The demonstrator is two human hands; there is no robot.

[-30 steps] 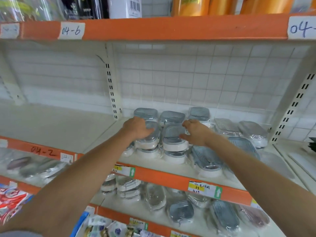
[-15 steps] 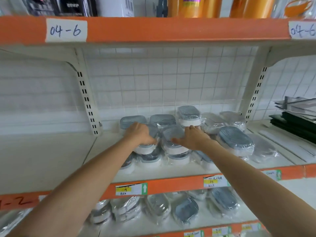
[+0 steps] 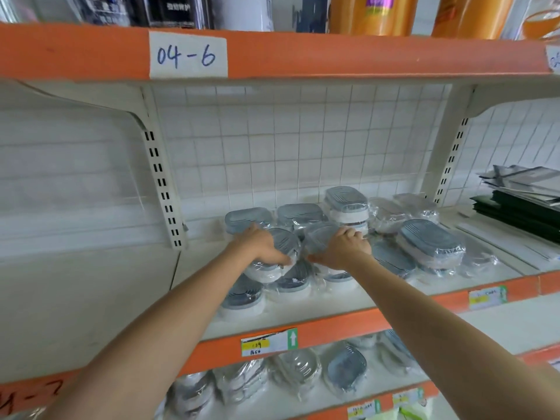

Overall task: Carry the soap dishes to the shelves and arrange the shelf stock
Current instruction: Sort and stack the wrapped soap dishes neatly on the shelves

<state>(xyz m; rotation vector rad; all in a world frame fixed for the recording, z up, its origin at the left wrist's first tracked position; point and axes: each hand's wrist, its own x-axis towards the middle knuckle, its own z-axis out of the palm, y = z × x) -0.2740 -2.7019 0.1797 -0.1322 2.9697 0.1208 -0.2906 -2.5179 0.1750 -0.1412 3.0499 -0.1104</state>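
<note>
Plastic-wrapped soap dish [image 3: 274,256], tilted, left hand [image 3: 257,247] gripping

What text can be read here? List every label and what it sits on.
"04-6": white handwritten label on the upper orange shelf edge.
"139" and "1650": price tag on the middle shelf edge, beside a green arrow.
Other price tags, bottle labels and the lower-left handwriting: too blurred or cut off.

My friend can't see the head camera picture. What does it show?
Two hands, left hand and right hand, each hold a wrapped soap dish above more soap dishes on a white shelf with an orange edge.
</note>
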